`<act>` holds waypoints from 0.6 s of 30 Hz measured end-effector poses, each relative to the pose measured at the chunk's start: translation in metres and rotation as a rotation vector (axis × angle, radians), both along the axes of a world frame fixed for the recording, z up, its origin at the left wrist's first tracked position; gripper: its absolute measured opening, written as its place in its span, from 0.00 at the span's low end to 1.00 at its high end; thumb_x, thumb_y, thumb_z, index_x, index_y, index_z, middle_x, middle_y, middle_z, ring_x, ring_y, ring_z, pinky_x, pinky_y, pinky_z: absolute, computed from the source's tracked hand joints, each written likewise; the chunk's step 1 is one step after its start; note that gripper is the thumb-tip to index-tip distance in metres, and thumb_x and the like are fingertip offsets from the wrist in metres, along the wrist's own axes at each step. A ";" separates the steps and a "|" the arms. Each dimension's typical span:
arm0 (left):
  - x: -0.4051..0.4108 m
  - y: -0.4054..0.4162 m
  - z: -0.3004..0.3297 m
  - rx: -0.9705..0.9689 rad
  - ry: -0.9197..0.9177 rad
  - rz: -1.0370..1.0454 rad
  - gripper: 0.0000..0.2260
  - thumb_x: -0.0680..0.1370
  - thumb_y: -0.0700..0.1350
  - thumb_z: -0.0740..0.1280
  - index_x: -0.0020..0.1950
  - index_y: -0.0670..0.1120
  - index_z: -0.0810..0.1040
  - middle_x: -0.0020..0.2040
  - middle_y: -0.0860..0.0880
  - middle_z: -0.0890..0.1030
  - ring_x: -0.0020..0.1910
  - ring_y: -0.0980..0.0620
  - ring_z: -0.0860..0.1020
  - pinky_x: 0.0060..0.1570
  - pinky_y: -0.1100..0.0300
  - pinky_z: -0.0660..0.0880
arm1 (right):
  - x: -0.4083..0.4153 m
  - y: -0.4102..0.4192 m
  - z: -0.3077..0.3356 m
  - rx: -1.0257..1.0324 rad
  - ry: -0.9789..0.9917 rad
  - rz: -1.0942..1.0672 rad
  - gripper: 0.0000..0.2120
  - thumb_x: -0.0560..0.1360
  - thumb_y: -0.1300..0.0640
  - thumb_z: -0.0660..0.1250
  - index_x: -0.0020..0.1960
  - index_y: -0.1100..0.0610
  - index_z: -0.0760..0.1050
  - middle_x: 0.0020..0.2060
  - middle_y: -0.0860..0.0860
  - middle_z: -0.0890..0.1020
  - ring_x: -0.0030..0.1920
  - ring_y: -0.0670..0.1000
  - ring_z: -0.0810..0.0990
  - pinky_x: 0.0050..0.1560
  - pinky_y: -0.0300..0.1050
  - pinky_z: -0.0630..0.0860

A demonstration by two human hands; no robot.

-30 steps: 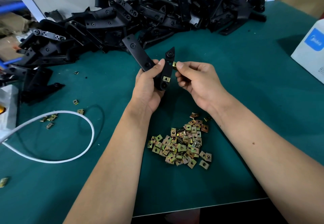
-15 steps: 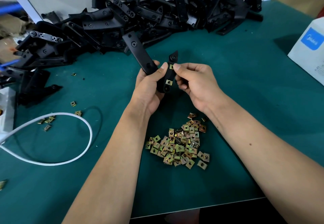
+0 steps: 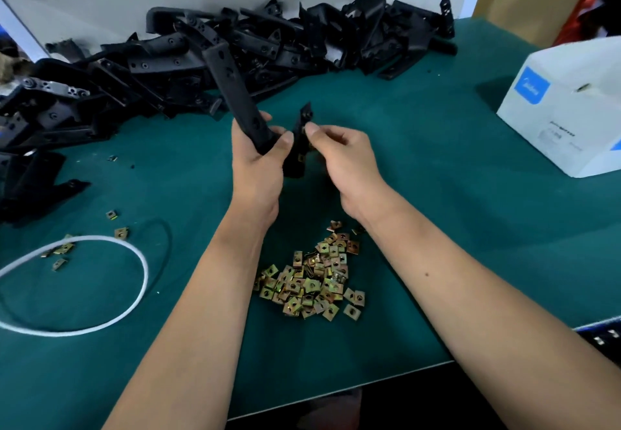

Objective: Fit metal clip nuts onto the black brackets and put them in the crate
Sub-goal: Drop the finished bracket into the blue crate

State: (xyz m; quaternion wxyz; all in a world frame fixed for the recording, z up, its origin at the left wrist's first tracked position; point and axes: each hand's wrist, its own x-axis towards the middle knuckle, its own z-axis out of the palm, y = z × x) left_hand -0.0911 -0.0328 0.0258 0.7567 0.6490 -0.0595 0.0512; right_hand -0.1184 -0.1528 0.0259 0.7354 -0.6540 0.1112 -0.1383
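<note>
My left hand (image 3: 258,164) grips a black V-shaped bracket (image 3: 235,93) above the green table. One arm of the bracket points up and to the left, the other stands beside my right thumb. A brass clip nut (image 3: 300,158) sits low on that second arm. My right hand (image 3: 339,157) pinches the bracket's upper tip, where a second clip nut is mostly hidden by the fingers. A heap of loose brass clip nuts (image 3: 312,281) lies on the table between my forearms.
A big pile of black brackets (image 3: 235,49) fills the back of the green table (image 3: 437,228). A white cord loop (image 3: 100,295) and stray clip nuts (image 3: 64,248) lie at left. A white box (image 3: 564,107) stands at right. A blue crate edge (image 3: 601,335) shows lower right.
The bracket has turned edge-on in my left hand. My right fingers have closed further over its upper tip, so the clip nut there is nearly hidden.
</note>
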 end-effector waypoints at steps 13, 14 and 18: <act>-0.101 -0.174 0.053 0.116 -0.212 -0.529 0.17 0.73 0.47 0.68 0.60 0.46 0.71 0.51 0.49 0.74 0.48 0.60 0.73 0.52 0.69 0.72 | -0.124 -0.151 0.026 0.110 -0.164 -0.481 0.12 0.79 0.64 0.71 0.45 0.75 0.76 0.34 0.57 0.80 0.38 0.53 0.75 0.43 0.51 0.75; -0.114 -0.195 0.053 0.106 -0.212 -0.594 0.16 0.73 0.47 0.68 0.59 0.46 0.72 0.50 0.50 0.74 0.46 0.61 0.74 0.50 0.70 0.72 | -0.143 -0.169 0.024 0.104 -0.177 -0.549 0.13 0.79 0.64 0.71 0.45 0.75 0.75 0.34 0.56 0.79 0.38 0.53 0.74 0.43 0.51 0.74; -0.189 -0.282 0.037 0.178 -0.177 -0.905 0.14 0.76 0.48 0.70 0.59 0.45 0.76 0.53 0.47 0.83 0.52 0.53 0.82 0.61 0.53 0.78 | -0.237 -0.239 0.006 0.224 -0.235 -0.770 0.05 0.80 0.65 0.68 0.47 0.59 0.80 0.38 0.54 0.83 0.39 0.51 0.80 0.45 0.46 0.77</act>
